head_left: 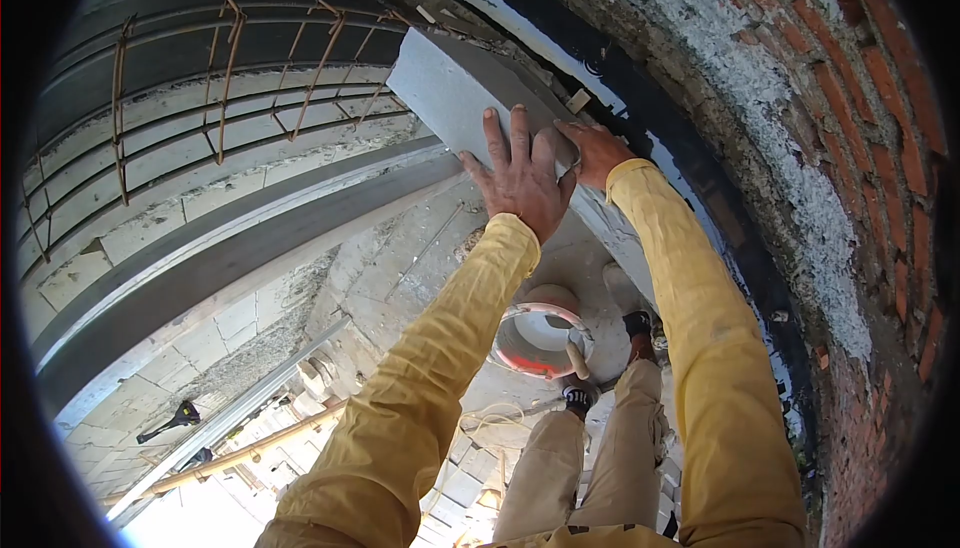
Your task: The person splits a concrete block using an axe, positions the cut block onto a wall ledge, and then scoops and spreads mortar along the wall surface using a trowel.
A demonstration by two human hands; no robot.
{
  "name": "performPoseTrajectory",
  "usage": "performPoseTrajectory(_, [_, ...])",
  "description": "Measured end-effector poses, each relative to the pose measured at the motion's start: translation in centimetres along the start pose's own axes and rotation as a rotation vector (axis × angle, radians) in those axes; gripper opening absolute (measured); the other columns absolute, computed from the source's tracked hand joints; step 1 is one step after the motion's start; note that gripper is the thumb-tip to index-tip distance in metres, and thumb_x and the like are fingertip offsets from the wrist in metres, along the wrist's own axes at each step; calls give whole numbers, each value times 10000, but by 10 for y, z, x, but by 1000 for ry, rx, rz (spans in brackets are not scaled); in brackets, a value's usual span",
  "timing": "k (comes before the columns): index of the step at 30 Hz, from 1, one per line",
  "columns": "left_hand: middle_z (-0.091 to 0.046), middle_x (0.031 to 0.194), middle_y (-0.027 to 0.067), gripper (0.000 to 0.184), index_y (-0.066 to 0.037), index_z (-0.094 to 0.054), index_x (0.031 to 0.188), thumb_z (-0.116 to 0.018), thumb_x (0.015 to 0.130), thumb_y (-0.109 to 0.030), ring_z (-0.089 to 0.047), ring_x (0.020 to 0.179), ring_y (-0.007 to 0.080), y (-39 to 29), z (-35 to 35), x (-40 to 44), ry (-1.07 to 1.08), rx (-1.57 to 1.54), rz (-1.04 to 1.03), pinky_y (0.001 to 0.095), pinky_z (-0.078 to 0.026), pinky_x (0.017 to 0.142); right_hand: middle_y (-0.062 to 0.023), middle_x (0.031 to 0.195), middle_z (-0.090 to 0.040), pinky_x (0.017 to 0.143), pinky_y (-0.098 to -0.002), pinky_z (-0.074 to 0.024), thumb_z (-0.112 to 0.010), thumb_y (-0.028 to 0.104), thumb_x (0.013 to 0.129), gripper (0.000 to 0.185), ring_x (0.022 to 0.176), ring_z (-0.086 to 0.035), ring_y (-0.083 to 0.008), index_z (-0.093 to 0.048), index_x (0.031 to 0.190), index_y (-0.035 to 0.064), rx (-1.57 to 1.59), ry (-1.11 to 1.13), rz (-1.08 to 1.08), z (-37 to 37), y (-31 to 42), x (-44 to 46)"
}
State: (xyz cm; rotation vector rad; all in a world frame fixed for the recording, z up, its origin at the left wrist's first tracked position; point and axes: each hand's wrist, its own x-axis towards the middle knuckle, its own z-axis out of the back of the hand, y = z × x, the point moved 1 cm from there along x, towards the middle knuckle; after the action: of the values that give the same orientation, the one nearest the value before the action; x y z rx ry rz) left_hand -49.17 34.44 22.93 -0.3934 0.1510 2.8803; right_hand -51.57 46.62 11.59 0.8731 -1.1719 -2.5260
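Note:
A pale grey building block (450, 88), which looks like aerated concrete, sits at an angle on top of the wall ahead of me. My left hand (522, 180) lies against its broad face with the fingers spread. At the near end of the block, my right hand (597, 153) is closed over the edge, some of its fingertips hidden. Below my forearms, a red-rimmed bucket (541, 340) stands on the floor near my feet. The handle of a tool (577, 358) leans out of it.
Rusty rebar lattice (225, 98) extends to the left of the block. Beneath it runs a long grey metal beam (250, 228). On the right rises a brick wall (880, 138) with rough mortar. A black tool (172, 421) lies at lower left.

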Motion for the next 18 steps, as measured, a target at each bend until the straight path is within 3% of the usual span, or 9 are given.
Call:
performPoseTrajectory(10, [-238,1523,169,582,-137,-472,1277,-685,802,-397,-95,1440,466,0,0,0,17,0,3,795,-236,966,-80,1493,-413,1112,-460,-354,-706,94,781,781,1359,-398,-309,-349,1475,130,19,64,-69,4,3,-1])
performPoseTrajectory(13, [-233,1526,170,587,-135,-470,1281,-685,801,-396,-94,1439,469,0,1,0,24,-2,7,795,-233,967,-108,1444,-467,1074,-461,-395,-725,197,767,776,1287,-473,-351,-375,1453,109,-10,15,-23,5,3,-3])
performPoseTrajectory(16, [-227,1529,172,593,-136,-468,1286,-688,799,-394,-92,1439,471,-1,1,0,32,-1,11,795,-233,968,-71,1497,-410,1108,-468,-356,-721,115,777,800,1353,-409,-307,-339,1480,148,28,94,-112,12,10,-5])
performPoseTrajectory(18, [-222,1532,171,596,-137,-466,1289,-690,799,-390,-88,1440,471,-1,1,1,35,-6,13,795,-231,969,-72,1501,-404,1109,-468,-354,-722,129,776,800,1356,-406,-307,-339,1479,146,34,85,-107,6,5,-1])
